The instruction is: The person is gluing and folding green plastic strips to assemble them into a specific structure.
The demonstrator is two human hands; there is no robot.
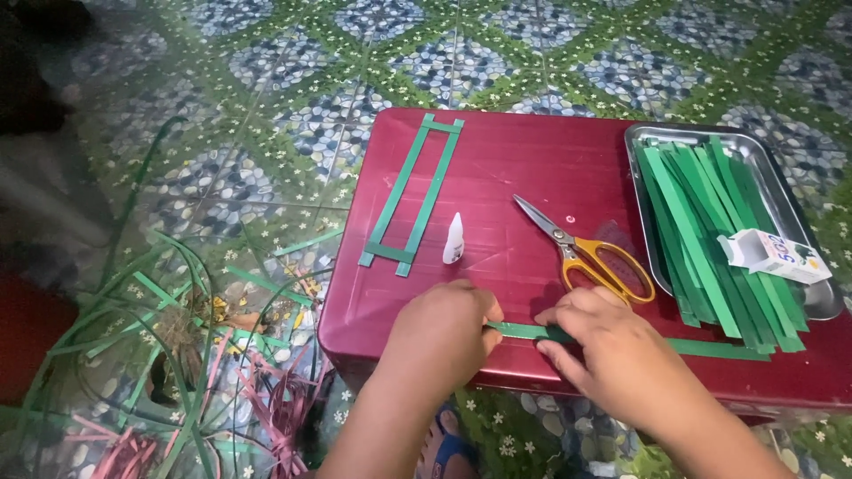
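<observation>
On the floor at the far left we see a loose heap of green and pink strip offcuts [177, 390], well apart from the work surface, lying as discarded trimmings would

On the left part of the dark red table [532, 177] lies a long frame of green paper strips [410, 195]: two long strips joined by short cross-pieces at both ends. It lies flat and well apart from the hands. Just to its right stands a small white glue bottle [453, 239], upright, near enough to both hands

At the near edge of the table, our left hand [444, 333] is closed on one end of a green strip [524, 331]; the fingers curl over it and the thumb tip shows beside it. The strip lies flat along the table edge and runs to the right. Our right hand [612, 350] pinches the same strip from above, fingertips pressed down on it. We judge that the two grips keep the strip taut and straight against the table

Just beyond the right hand lie scissors with yellow handles [586, 253], blades apart, handles toward the hand for easy pick-up

At the far right, a metal tray [648, 142] holds a stack of green strips [701, 222], keeping stock together. A small white carton [772, 255] rests on the stack
</observation>
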